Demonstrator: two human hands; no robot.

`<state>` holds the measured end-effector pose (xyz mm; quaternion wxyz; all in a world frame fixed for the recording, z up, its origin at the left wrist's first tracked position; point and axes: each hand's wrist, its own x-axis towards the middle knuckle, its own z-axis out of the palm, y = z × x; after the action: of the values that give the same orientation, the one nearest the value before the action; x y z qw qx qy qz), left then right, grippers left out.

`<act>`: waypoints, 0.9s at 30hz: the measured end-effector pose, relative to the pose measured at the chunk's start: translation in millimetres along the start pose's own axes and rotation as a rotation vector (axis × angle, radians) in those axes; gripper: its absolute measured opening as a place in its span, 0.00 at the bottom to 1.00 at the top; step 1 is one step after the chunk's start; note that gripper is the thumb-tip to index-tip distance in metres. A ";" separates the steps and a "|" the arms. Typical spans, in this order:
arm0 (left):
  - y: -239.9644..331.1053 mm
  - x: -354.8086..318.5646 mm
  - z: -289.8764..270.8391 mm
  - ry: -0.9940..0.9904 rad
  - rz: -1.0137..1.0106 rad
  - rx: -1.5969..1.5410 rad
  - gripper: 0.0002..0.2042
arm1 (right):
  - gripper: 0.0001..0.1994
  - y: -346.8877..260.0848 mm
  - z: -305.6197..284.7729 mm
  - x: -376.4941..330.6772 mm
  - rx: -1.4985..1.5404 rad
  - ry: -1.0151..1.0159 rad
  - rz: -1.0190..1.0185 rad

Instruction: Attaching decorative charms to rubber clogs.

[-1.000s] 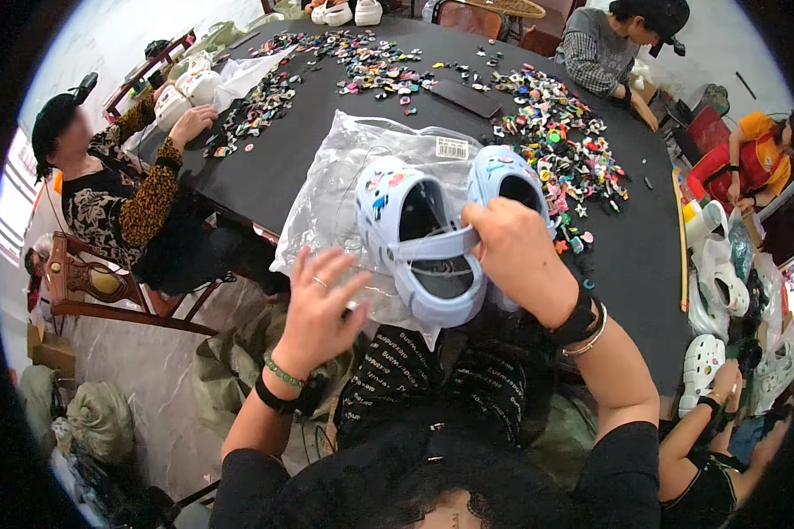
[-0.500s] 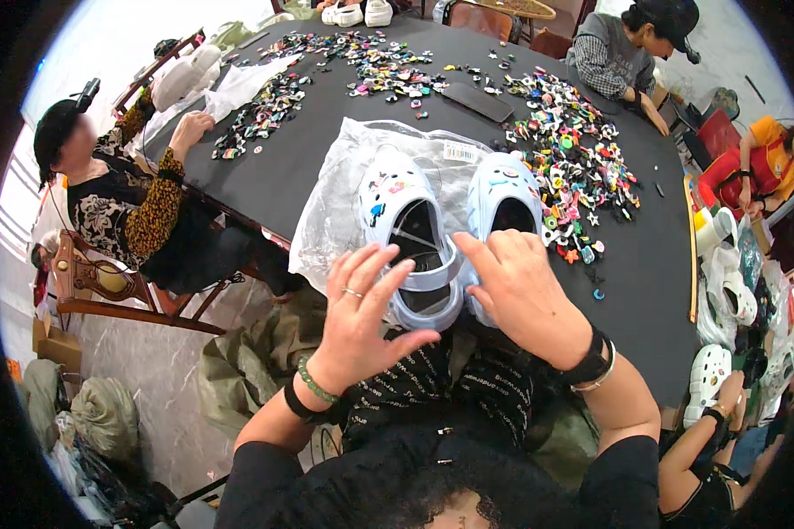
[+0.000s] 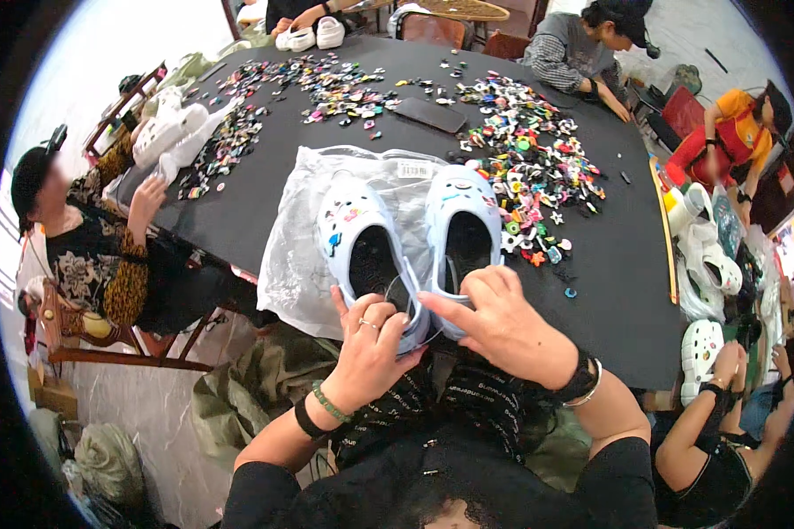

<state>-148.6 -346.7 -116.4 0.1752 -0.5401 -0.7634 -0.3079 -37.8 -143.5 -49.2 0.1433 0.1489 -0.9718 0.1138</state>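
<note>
Two light-blue clogs stand side by side, toes away from me, on a clear plastic bag at the table's near edge. Small colourful charms dot the toes of the left clog (image 3: 351,212) and the right clog (image 3: 463,198). My left hand (image 3: 375,335) is closed around the heel of the left clog, its fingers on the strap. My right hand (image 3: 512,322) is bent over the right clog's heel, fingers curled on its rim and thumb reaching between the clogs. A thin clear cord shows by the heels. The clear bag (image 3: 291,238) lies crumpled under them.
A large heap of shoe charms (image 3: 538,141) lies to the right on the black table (image 3: 626,335), with more scattered behind. Near the middle rests a dark phone-like slab (image 3: 430,115). White clogs (image 3: 313,35) stand at the far edge. People sit left, far right and near right.
My left hand, spread beside the left clog before, has closed on its heel. My right fingers have curled in. The whole view has shifted, and hands now show beyond the far white clogs.
</note>
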 end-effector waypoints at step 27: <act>-86.5 56.6 -95.1 -0.573 0.232 0.129 0.11 | 0.34 -49.5 42.0 31.2 0.082 0.228 0.040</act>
<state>-255.5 -388.5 -35.5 0.0207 -0.6762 -0.7329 -0.0723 -60.7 -208.6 -69.8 0.2445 0.1214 -0.9464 0.1726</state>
